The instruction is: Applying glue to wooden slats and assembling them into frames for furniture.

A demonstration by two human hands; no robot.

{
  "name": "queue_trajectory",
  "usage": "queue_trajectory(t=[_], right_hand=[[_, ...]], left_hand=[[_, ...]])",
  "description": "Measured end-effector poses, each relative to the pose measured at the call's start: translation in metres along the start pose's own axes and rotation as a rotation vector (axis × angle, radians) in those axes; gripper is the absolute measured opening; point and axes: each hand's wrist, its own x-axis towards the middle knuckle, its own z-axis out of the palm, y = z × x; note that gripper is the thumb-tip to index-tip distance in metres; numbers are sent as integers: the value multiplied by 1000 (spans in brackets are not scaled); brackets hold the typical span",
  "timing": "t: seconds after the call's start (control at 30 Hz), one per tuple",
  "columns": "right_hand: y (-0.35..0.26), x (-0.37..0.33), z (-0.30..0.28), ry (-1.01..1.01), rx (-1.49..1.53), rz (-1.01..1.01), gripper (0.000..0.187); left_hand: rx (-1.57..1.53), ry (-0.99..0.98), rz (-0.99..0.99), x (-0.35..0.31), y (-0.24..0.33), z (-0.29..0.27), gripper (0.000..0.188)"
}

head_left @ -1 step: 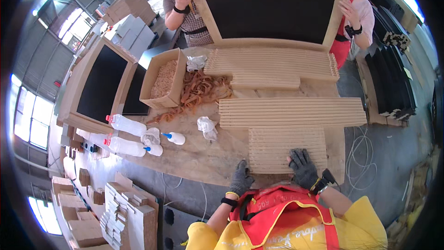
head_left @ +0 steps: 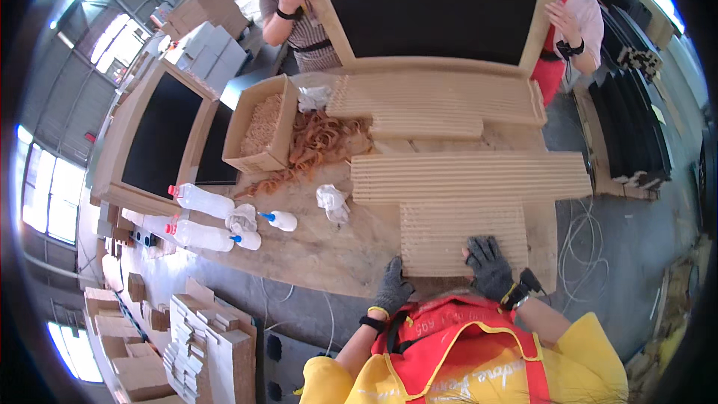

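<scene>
Pale slender strips (head_left: 462, 224) lie parallel on the table (head_left: 318, 254).

Strips (head_left: 464, 236) bare matt wood, tabletop (head_left: 359, 243) matt wood with blotchy surface, gloves (head_left: 490, 263) grey textured cloth, carton (head_left: 285, 133) matt brown cardboard, big bottles (head_left: 206, 202) translucent plastic.

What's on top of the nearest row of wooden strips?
The gloved right hand rests on the near right part of the strips; the left hand is at their near left corner. Strip surfaces beneath the right hand are covered.

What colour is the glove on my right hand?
The glove is mainly dark grey; it shows best in the head view.
</scene>
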Motion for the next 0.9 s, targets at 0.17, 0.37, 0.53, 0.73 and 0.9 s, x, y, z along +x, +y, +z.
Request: queue_trajectory(t=[0.17, 0.37, 0.53, 0.73, 0.9], right_hand=[[-7, 14, -9, 18, 10, -7, 82], [-3, 11, -7, -1, 16, -19, 84], [-7, 11, -13, -15, -20, -23, 84], [-7, 10, -7, 12, 3, -13, 84], [-7, 8, -5, 25, 24, 14, 86]], left_hand=[[-106, -7, -94, 8, -19, 12, 91], [3, 5, -121, -1, -3, 10, 92], [9, 93, -79, -5, 3, 13, 91], [-15, 169, -48, 2, 17, 10, 84], [13, 180, -87, 3, 20, 13, 81]])
